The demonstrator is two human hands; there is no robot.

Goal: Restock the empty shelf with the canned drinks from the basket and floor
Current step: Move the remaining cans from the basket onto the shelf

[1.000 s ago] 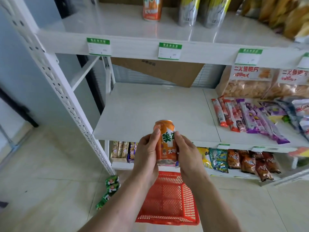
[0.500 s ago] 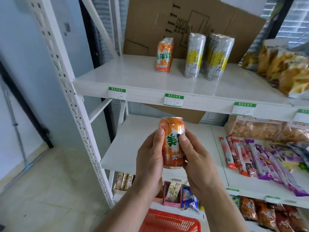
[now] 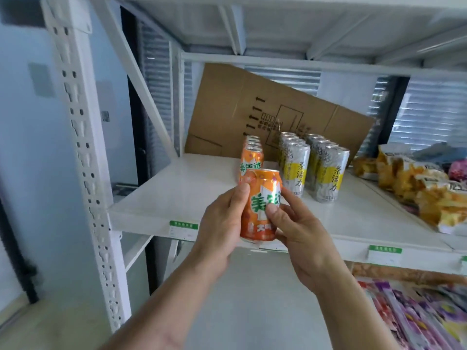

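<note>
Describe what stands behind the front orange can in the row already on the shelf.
Behind the front shelved orange can, more orange tops line up toward a leaning cardboard sheet. Their bodies are covered, and the held can hides the front can's lower part.

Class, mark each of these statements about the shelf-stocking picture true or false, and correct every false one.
1. Both hands hold the orange can. True: the left hand and the right hand both grip it.
2. The held can lies on its side. False: it is upright.
3. A row of orange cans already stands on the shelf. True.
4. The silver-and-yellow cans stand left of the orange row. False: they stand to its right.
5. A cardboard sheet leans behind the cans. True.
</note>
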